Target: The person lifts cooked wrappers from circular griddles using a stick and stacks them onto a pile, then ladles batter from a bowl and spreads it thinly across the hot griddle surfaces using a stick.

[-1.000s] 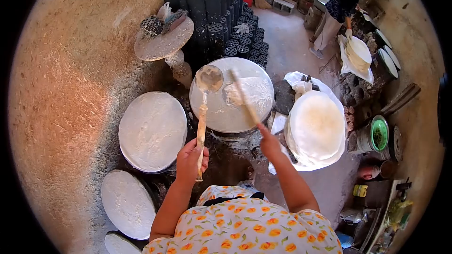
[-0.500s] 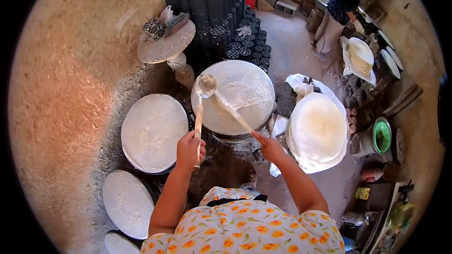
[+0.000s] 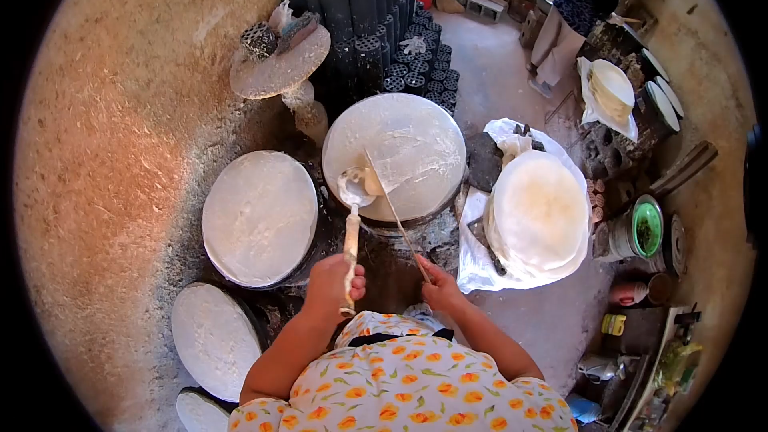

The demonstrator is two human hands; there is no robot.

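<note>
The left hand point(image 3: 330, 288) grips a ladle point(image 3: 352, 232), shifted toward the griddle's point(image 3: 428, 124) near edge; the right hand point(image 3: 442, 286) clasps a stick point(image 3: 393, 206).

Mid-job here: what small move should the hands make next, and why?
Probably ease the stick in the right hand toward the ladle in the left hand, to gather the pale lump into its bowl: the lump shows between stick and bowl, over the near part of the round plate.

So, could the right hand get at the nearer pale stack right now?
Probably yes: the nearer pale stack is uncovered on top and nothing visibly blocks the right hand, though it holds a thin stick.
</note>
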